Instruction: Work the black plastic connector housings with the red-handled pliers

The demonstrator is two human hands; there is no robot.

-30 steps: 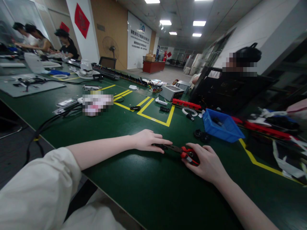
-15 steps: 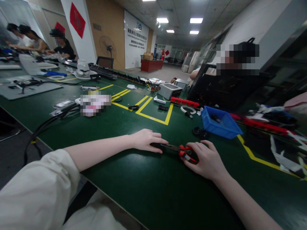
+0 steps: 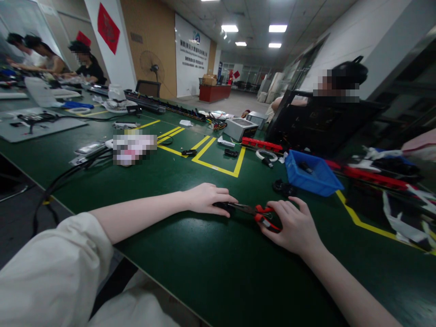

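My right hand (image 3: 289, 222) is wrapped round the red handles of a pair of long-nose pliers (image 3: 257, 213). Their metal jaws point left toward a small black part (image 3: 223, 205), which my left hand (image 3: 209, 200) pinches between thumb and fingers. The plier tips meet the right end of that part; whether they grip it is too small to tell. Both hands are low over the green table (image 3: 190, 245). Just beyond my right hand lies a dark, bundled piece (image 3: 283, 187), its kind unclear.
A blue tray (image 3: 313, 175) with a black item inside stands at the right. Farther back are a grey metal box (image 3: 240, 129), a red strip (image 3: 262, 145) and a white cable coil (image 3: 266, 156). Black cables (image 3: 64, 175) hang over the left edge. A person sits behind a black panel (image 3: 316, 118).
Both hands keep nearly the same place, with the pliers still at the black part. The plier handles look slightly shifted in my right hand.
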